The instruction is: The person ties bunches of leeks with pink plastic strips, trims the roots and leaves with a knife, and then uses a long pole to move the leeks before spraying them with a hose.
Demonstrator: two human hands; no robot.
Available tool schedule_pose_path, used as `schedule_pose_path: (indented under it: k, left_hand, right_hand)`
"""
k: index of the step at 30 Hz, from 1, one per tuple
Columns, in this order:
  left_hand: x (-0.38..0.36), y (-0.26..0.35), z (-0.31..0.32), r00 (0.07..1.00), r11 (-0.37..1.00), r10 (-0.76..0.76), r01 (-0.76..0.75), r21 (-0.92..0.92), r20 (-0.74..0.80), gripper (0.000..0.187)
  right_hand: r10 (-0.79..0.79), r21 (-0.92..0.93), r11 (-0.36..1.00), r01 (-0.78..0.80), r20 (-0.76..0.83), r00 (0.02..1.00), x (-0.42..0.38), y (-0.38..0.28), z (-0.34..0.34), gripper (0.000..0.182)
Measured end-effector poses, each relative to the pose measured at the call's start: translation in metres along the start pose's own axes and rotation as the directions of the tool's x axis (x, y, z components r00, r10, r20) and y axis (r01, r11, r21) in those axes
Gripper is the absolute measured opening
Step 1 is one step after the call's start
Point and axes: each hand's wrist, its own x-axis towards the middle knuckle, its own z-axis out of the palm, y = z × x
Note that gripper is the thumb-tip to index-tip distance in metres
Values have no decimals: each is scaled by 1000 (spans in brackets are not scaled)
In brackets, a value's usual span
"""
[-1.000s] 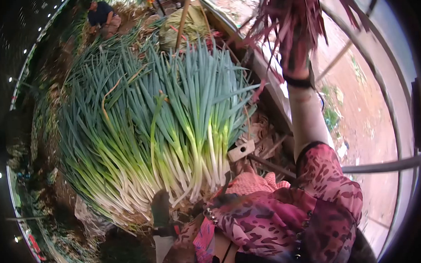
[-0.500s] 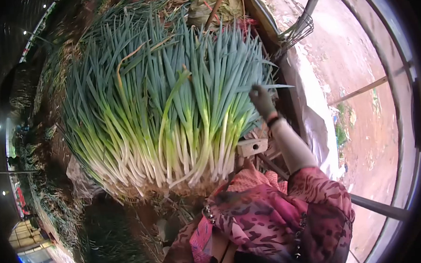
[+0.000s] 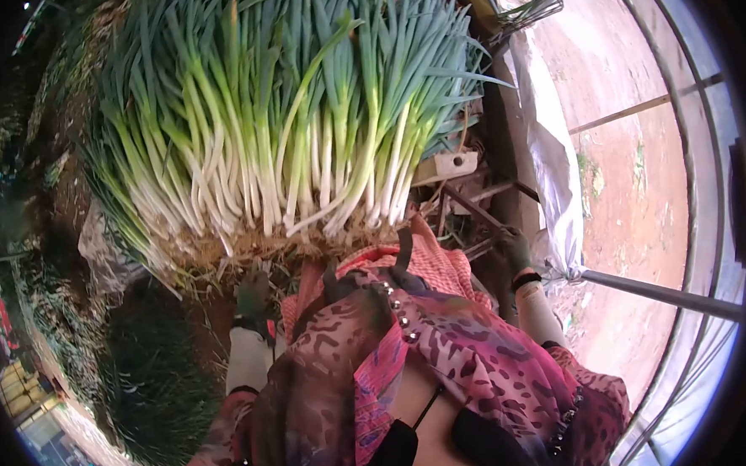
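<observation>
A large pile of green onions (image 3: 299,110) lies in front of me, green leaves pointing away and white stems with brown roots toward me. My left hand (image 3: 253,294), in a dark green glove, hangs low just below the root ends at the left of my body. Its fingers are in shadow, and something small and red shows by its wrist. My right hand (image 3: 515,247), also gloved, is down at my right side, overlapping the lower end of a brown bar (image 3: 475,208). Whether its fingers grip that bar I cannot tell.
A pale block with a hole (image 3: 455,164) sits at the pile's right corner. White sheeting (image 3: 552,148) hangs along the right, by a metal rail (image 3: 663,294). At lower left lies a dark green heap (image 3: 157,379). A crumpled pale bag (image 3: 108,251) is left of the roots.
My right hand has dropped from the leaves at the pile's right edge to my right side. My left hand has come into view at lower left. The view has tilted down.
</observation>
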Motion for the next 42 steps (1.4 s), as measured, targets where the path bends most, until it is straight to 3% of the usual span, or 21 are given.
schedule_pose_path:
  k: [1,4,5,7,9,10,14,15,16,17,19,20,23,26,28,29,30,35,37,39,42]
  left_hand:
    - [20,-40,-3,997,997,77,-77,18,-1,31]
    - [52,-147,13,984,984,176,-176,-23,-3,26]
    - [38,-153,13,992,987,127,-128,-93,-6,23]
    - [20,-192,21,999,932,39,-46,-359,-28,24]
    - [9,-262,53,993,850,37,-88,-520,-108,23]
    - [-8,-283,65,983,856,70,-146,-497,-168,23]
    - [-143,-266,102,968,940,165,-96,327,-191,13]
    - [-172,-254,108,984,878,81,4,478,-157,13]
    - [-200,-231,109,981,987,-73,97,127,-180,11]
    - [-232,-233,134,986,950,-74,115,290,-150,10]
    - [-279,-235,180,994,798,-92,113,592,-65,9]
    - [-296,-237,197,995,817,-65,94,569,-71,9]
    - [-338,-242,231,998,860,22,7,510,-52,10]
    - [-370,-246,252,990,876,129,-84,475,-63,13]
    - [-367,-251,248,975,858,207,-143,494,-77,12]
    - [-364,-242,243,982,996,-33,49,80,-187,13]
    - [-364,-233,236,940,909,-302,234,-345,-160,14]
    - [-350,-228,189,902,776,-418,292,-560,-109,14]
    - [-342,-228,167,901,750,-419,275,-601,-111,14]
    - [-333,-228,142,903,723,-413,243,-646,-122,14]
    - [-315,-259,105,986,911,-142,96,-402,-86,13]
  right_hand:
    - [-305,-239,919,315,79,949,-8,41,-5,21]
    - [-415,-650,435,623,470,779,-35,53,6,26]
    - [-320,-684,240,689,614,722,-59,12,26,27]
    - [-429,-536,195,822,707,563,-64,38,43,18]
    - [-110,-385,829,405,599,793,-63,30,70,14]
    - [124,-285,957,56,574,809,-61,24,74,12]
    - [199,-43,967,-252,744,638,10,42,61,17]
    - [-231,-133,771,623,853,468,33,23,56,19]
    - [-171,-244,486,839,915,366,57,-1,58,21]
    - [-109,-242,132,961,960,257,81,-26,60,22]
    - [84,-408,-67,910,907,413,115,-56,63,24]
    - [0,-313,-332,890,943,332,129,-61,67,24]
    - [-6,-627,-175,759,772,636,164,-51,82,29]
    - [-183,-212,-274,938,969,166,126,-59,108,26]
    - [-111,-254,-225,941,966,234,151,17,111,22]
    - [-18,-216,-234,948,976,218,159,48,111,21]
    - [196,-33,-270,962,977,89,145,60,115,22]
    - [-114,-126,-465,876,990,82,109,70,111,13]
    - [-256,-506,-170,845,851,458,119,48,96,14]
    - [-352,-677,-290,676,733,583,127,10,81,11]
    - [-370,-757,314,573,458,808,163,-7,46,9]
